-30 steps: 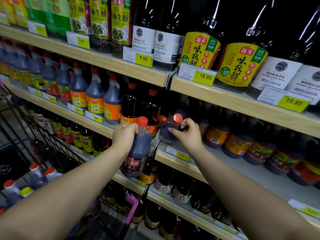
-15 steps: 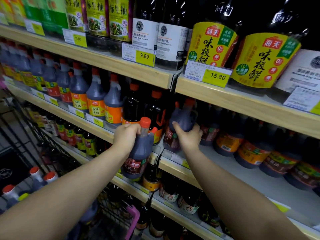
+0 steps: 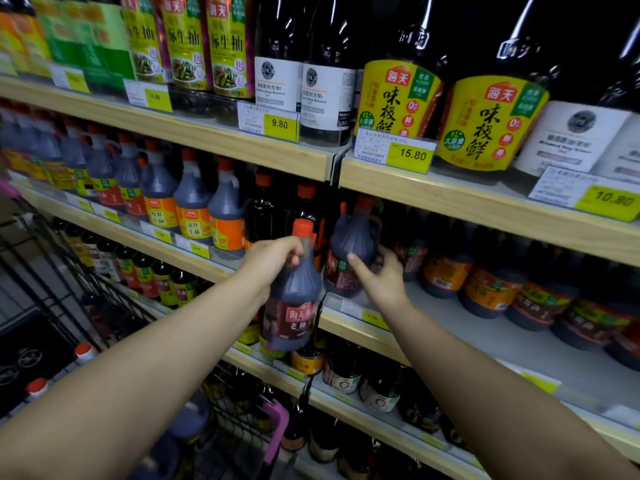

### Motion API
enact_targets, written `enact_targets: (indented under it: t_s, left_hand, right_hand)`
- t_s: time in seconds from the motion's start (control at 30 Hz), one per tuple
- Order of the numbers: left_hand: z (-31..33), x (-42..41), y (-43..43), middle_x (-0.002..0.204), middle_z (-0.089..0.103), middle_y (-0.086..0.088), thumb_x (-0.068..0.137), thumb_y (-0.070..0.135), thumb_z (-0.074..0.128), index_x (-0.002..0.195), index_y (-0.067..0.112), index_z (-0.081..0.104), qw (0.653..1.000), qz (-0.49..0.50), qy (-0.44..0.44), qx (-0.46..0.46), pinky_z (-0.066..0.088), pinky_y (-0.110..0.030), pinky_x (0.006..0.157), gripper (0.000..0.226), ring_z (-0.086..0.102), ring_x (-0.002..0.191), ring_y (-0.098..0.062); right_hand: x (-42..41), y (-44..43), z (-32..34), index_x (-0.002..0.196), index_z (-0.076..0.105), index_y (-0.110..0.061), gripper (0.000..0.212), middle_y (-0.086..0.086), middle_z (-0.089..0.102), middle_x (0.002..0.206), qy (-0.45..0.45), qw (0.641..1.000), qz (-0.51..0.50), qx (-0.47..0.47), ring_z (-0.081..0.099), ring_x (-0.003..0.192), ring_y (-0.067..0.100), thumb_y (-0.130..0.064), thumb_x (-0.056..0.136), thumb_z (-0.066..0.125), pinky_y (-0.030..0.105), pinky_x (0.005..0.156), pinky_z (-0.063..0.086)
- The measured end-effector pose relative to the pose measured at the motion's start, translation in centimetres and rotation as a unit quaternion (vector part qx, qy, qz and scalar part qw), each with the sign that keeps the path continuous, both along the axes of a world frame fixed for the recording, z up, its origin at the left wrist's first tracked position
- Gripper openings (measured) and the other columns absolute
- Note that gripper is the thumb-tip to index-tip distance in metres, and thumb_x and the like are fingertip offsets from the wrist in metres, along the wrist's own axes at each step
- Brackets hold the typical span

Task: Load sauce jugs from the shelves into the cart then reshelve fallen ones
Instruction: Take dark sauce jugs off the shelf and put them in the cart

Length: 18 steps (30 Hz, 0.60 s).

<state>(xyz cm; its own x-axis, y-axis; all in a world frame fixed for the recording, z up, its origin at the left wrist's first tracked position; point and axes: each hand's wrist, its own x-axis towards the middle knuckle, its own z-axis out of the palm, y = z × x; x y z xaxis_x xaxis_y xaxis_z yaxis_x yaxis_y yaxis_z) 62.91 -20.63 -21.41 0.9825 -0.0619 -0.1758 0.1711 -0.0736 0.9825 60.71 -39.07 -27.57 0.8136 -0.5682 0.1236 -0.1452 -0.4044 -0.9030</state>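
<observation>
My left hand [image 3: 273, 261] grips a dark sauce jug [image 3: 294, 306] with an orange cap by its neck, and the jug hangs in front of the middle shelf's edge [image 3: 360, 323]. A second dark jug [image 3: 353, 244] stands upright at the shelf's front. My right hand [image 3: 381, 282] holds its lower body, thumb on the label and fingers round its right side. The black wire cart [image 3: 86, 289] is at lower left with several orange-capped jugs [image 3: 83, 351] in it.
More dark jugs with orange labels [image 3: 491, 282] stand further back on the same shelf, to the right. Rows of jugs [image 3: 194, 209] fill the shelf to the left. Large bottles [image 3: 485, 123] line the shelf above, small bottles [image 3: 346, 372] the one below. The cart's pink handle [image 3: 277, 420] is low at centre.
My right hand tipped the fallen jug upright on the shelf, then slid from its cap to its lower body. My left hand kept its jug hanging in about the same place.
</observation>
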Motion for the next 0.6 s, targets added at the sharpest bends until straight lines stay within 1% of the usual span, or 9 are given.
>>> enact_targets:
  t_s: [0.07,0.1,0.17,0.23,0.33,0.4,0.47,0.53,0.6]
  left_hand:
    - [1.2,-0.6,-0.1,0.049,0.059,0.007,0.079,0.018,0.059,0.061,0.016,0.061,0.998,-0.038,0.048,-0.027,0.032,-0.021,0.05,0.018,0.043,0.054,-0.01]
    - [1.9,-1.1,-0.2,0.05,0.061,0.008,0.082,0.02,0.056,0.066,0.015,0.062,0.995,-0.06,0.073,-0.039,0.034,-0.017,0.047,0.017,0.043,0.055,-0.007]
    - [3.2,-2.4,-0.3,0.052,0.06,0.01,0.087,0.023,0.052,0.073,0.015,0.063,0.987,-0.105,0.116,-0.035,0.033,-0.011,0.044,0.02,0.041,0.056,-0.004]
    - [4.6,-3.9,-0.5,0.055,0.056,0.009,0.088,0.027,0.052,0.077,0.014,0.067,0.979,-0.138,0.144,-0.035,0.033,-0.013,0.054,0.022,0.042,0.061,-0.005]
    - [6.0,-6.1,-1.0,0.052,0.061,0.008,0.086,0.027,0.053,0.081,0.014,0.068,0.971,-0.16,0.172,-0.049,0.041,-0.014,0.067,0.021,0.05,0.071,-0.006]
    - [6.6,-7.5,-1.4,0.066,0.062,0.004,0.087,0.026,0.052,0.081,0.013,0.068,0.966,-0.173,0.18,-0.061,0.043,-0.016,0.083,0.021,0.052,0.078,-0.007]
    - [7.2,-9.0,-1.9,0.083,0.059,0.0,0.087,0.024,0.052,0.083,0.012,0.067,0.96,-0.195,0.186,-0.071,0.04,-0.019,0.096,0.02,0.053,0.093,-0.011]
    - [7.6,-10.5,-2.2,0.091,0.058,-0.002,0.087,0.022,0.052,0.086,0.009,0.067,0.954,-0.214,0.191,-0.084,0.039,-0.022,0.101,0.019,0.051,0.103,-0.014]
    - [7.7,-11.5,-2.4,0.094,0.057,-0.004,0.087,0.018,0.052,0.088,0.007,0.066,0.95,-0.228,0.189,-0.096,0.038,-0.024,0.105,0.018,0.05,0.106,-0.014]
  right_hand:
    - [-2.3,0.5,0.0,0.118,0.058,-0.009,0.056,0.01,0.059,0.11,-0.012,0.999,0.01,-0.035,0.058,0.103,0.021,-0.045,0.078,0.072,0.036,0.092,0.049]
    - [-3.5,0.9,0.2,0.111,0.06,-0.01,0.042,0.007,0.061,0.102,-0.022,0.999,0.015,-0.048,0.058,0.094,0.018,-0.038,0.081,0.071,0.031,0.084,0.048]
    - [-6.3,2.0,0.7,0.102,0.062,-0.014,0.03,0.003,0.061,0.095,-0.036,0.995,0.033,-0.082,0.056,0.086,0.012,-0.035,0.083,0.069,0.026,0.077,0.045]
    - [-9.0,3.4,1.1,0.108,0.062,-0.014,0.037,-0.001,0.058,0.098,-0.024,0.99,0.057,-0.127,0.054,0.09,0.011,-0.04,0.082,0.069,0.027,0.08,0.045]
    - [-11.9,5.8,0.7,0.125,0.051,-0.013,0.068,0.002,0.055,0.114,0.009,0.984,0.079,-0.162,0.05,0.109,0.017,-0.051,0.073,0.074,0.032,0.092,0.043]
    - [-12.9,7.1,0.2,0.134,0.04,-0.013,0.091,0.006,0.049,0.126,0.031,0.979,0.044,-0.199,0.042,0.122,0.023,-0.06,0.064,0.075,0.038,0.101,0.04]
    - [-13.5,8.1,0.2,0.138,0.03,-0.013,0.105,0.006,0.04,0.133,0.061,0.976,-0.015,-0.21,0.035,0.128,0.026,-0.064,0.058,0.076,0.042,0.104,0.037]
    - [-14.1,8.8,0.5,0.138,0.025,-0.014,0.11,0.005,0.034,0.136,0.082,0.975,-0.072,-0.196,0.031,0.13,0.026,-0.063,0.055,0.078,0.045,0.101,0.037]
    - [-14.5,8.9,0.6,0.133,0.029,-0.014,0.105,0.005,0.037,0.132,0.065,0.973,-0.109,-0.195,0.033,0.128,0.026,-0.06,0.054,0.079,0.045,0.097,0.038]
